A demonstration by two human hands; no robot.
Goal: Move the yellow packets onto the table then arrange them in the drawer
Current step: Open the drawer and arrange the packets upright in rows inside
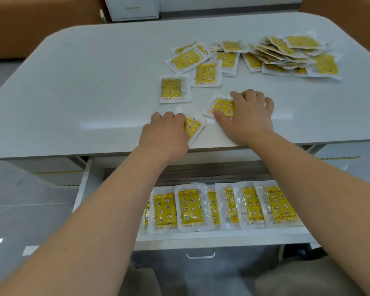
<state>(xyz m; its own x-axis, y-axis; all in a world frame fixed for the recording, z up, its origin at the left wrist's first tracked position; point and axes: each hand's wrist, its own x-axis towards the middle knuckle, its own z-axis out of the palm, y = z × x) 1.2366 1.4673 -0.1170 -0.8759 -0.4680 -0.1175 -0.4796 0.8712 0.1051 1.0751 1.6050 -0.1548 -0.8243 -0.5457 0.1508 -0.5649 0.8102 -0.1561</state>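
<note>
- Work is, by my judgement, sitting in the arranging step: yellow packets are lying across the white table (94, 82), and a row of yellow packets (222, 206) is filling the open drawer (201, 240) below its near edge.
- Next move is probably calling for lifting the two packets under the hands clear of the table and lowering them into the drawer, overlapping the row neatly.
- Left hand (165, 131) is curling its fingers over the near yellow packet (193, 127), which is lying at the table's near edge and showing just right of the knuckles.
- Lone yellow packet (171, 88) is waiting just beyond that hand, untouched.
- Right hand (248, 116) is closing thumb and fingers on a second yellow packet (221, 107), slightly farther off, its left half showing.
- Loose heap of yellow packets (286, 54) is sitting far right, well apart from both hands.
</note>
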